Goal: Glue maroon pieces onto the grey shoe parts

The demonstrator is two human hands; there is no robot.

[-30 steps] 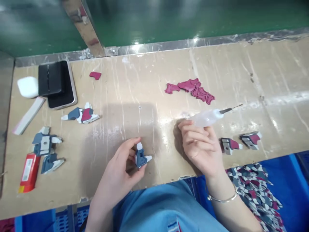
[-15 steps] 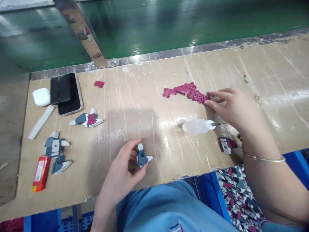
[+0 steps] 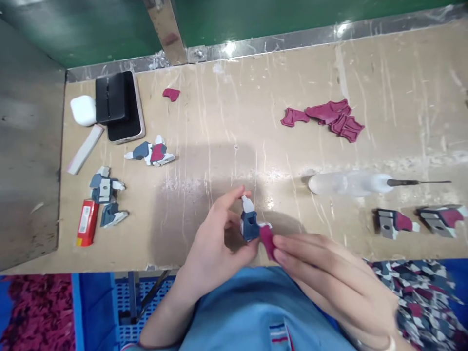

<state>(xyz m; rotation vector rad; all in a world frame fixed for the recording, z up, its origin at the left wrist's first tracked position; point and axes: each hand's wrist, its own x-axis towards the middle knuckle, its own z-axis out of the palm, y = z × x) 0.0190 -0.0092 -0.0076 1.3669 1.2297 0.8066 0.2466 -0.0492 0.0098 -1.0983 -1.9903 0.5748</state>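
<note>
My left hand (image 3: 223, 234) is closed around a small blue-and-white plastic part (image 3: 249, 222), gripped between thumb and fingers above the front of the table. Pinched in the fingertips of my right hand (image 3: 325, 263) is a maroon piece (image 3: 268, 242). It meets or overlaps the lower right side of the blue-and-white part; whether they touch I cannot tell. Further back on the right lies a group of maroon pieces (image 3: 329, 113). A clear squeeze bottle with a needle tip (image 3: 349, 183) lies on its side right of my hands.
Two assembled parts (image 3: 393, 223) lie near the right front edge. To the left are more blue-and-white parts (image 3: 105, 186), a red box (image 3: 87, 222), a phone (image 3: 127, 131) with a black case on it, and a white case (image 3: 83, 110). Bins of parts (image 3: 427, 302) stand below the table.
My right hand has come from the maroon group to my left hand, bringing one maroon piece. My left hand still holds the blue-and-white part. The camera view has shifted.
</note>
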